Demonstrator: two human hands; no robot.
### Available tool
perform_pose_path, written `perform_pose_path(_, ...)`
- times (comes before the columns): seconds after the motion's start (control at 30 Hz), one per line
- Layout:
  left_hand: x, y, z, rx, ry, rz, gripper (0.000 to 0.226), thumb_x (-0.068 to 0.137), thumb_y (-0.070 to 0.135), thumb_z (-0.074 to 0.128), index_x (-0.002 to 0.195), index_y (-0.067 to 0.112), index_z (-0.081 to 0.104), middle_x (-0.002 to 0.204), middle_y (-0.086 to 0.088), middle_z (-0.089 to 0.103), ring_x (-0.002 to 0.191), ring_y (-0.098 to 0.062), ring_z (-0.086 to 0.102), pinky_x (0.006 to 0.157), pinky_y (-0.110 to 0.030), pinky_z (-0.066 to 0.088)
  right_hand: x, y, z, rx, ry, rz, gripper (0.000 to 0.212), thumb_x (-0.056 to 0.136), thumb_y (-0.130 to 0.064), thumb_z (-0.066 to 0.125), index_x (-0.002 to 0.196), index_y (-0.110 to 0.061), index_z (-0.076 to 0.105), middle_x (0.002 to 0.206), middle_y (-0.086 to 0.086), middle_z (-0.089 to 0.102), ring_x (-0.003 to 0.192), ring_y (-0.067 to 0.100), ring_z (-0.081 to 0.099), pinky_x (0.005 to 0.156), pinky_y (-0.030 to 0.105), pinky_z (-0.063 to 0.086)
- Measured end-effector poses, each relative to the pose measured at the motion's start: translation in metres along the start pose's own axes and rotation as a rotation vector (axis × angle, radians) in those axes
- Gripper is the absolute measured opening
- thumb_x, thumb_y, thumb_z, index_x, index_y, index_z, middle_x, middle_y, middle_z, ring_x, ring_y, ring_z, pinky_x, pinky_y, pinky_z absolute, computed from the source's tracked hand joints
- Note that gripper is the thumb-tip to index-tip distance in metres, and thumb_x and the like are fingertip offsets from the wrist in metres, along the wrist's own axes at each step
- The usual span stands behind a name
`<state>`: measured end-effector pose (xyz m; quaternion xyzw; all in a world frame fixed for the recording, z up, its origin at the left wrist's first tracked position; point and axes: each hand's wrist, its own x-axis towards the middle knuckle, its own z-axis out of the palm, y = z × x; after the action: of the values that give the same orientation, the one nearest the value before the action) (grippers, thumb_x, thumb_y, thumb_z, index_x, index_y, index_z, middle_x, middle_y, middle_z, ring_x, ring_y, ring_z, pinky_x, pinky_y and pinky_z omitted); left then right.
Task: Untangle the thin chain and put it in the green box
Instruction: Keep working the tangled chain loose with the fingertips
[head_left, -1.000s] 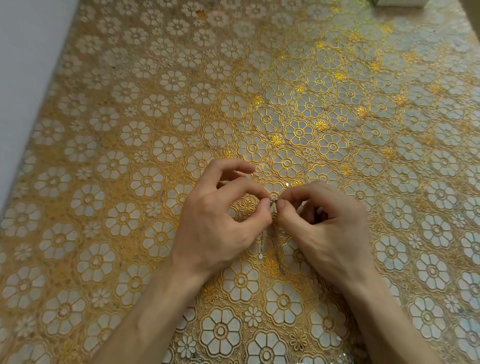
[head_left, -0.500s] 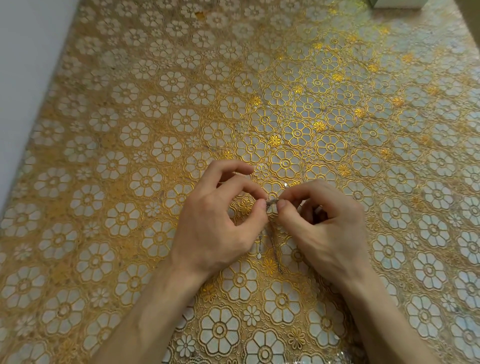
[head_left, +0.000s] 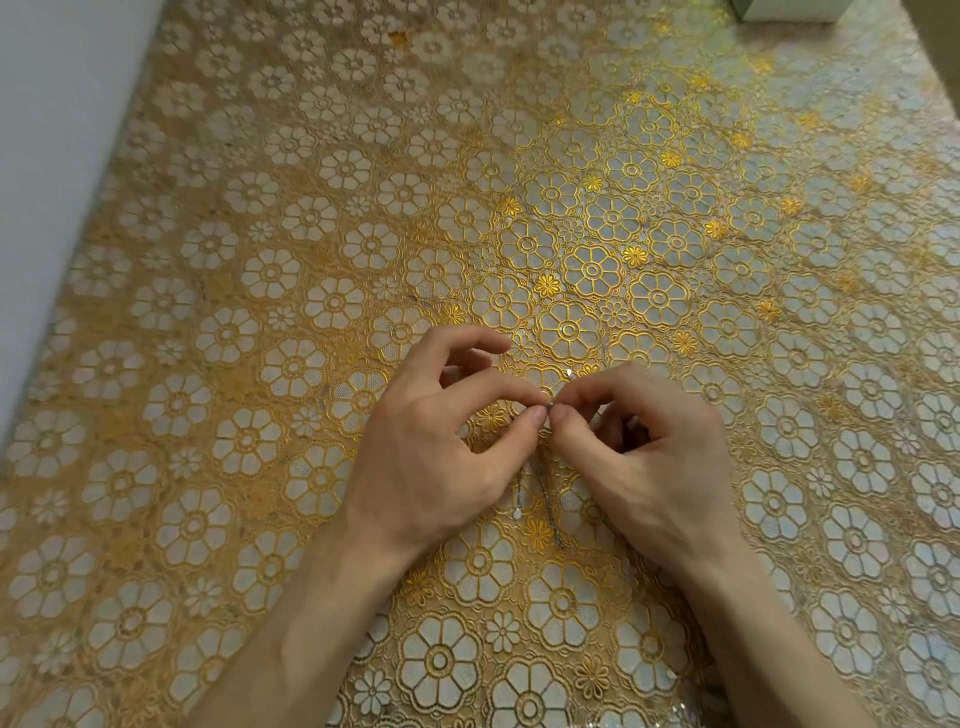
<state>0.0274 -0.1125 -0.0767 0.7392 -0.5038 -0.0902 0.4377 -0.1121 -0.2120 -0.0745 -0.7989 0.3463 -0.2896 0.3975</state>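
The left hand (head_left: 431, 457) and right hand (head_left: 644, 457) pinch the thin chain (head_left: 552, 512) between touching fingers (head_left: 535, 418), its loose strands trailing below them over the surface (head_left: 260, 260).

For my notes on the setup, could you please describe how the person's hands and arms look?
Both the left hand and the right hand are bare: no gloves, and no rings on the fingers that show. The left forearm and right forearm are uncovered to the picture's edge, with no sleeve, watch or bracelet in view. The nails look short and unpainted.
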Motion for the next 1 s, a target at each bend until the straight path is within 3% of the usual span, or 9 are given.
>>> perform_pose_path(0.2,0.0005,0.0017,-0.0015,-0.027,-0.001,-0.024,0.007,0.082,0.028,0.077,0.087,0.023,0.078,0.116,0.001,0.061,0.101,-0.008,0.060,0.090,-0.024,0.049,0.0001,-0.0006,0.0001,-0.018,0.007,0.004,0.006,0.077,-0.034,0.067,0.075,-0.029,0.069,0.072,-0.013,0.063,0.058,0.015,0.057,0.054,0.027,0.042)
perform_pose_path(0.53,0.0009,0.0025,-0.0025,-0.053,-0.010,-0.056,0.010,0.082,0.031,0.071,0.085,0.023,0.076,0.117,0.003,0.060,0.104,-0.006,0.060,0.092,-0.020,0.047,-0.0001,-0.0009,0.0009,-0.036,0.013,0.017,0.005,0.077,-0.032,0.067,0.075,-0.028,0.069,0.072,-0.015,0.063,0.061,0.013,0.058,0.057,0.023,0.040)
perform_pose_path(1.0,0.0003,0.0005,-0.0013,-0.013,-0.017,0.029,0.009,0.082,0.025,0.079,0.090,0.022,0.080,0.117,0.001,0.061,0.101,-0.014,0.061,0.084,-0.033,0.052,0.0000,0.0000,-0.0001,-0.020,-0.002,-0.005,0.006,0.078,-0.034,0.066,0.075,-0.029,0.068,0.070,-0.015,0.061,0.060,0.011,0.057,0.057,0.022,0.039)
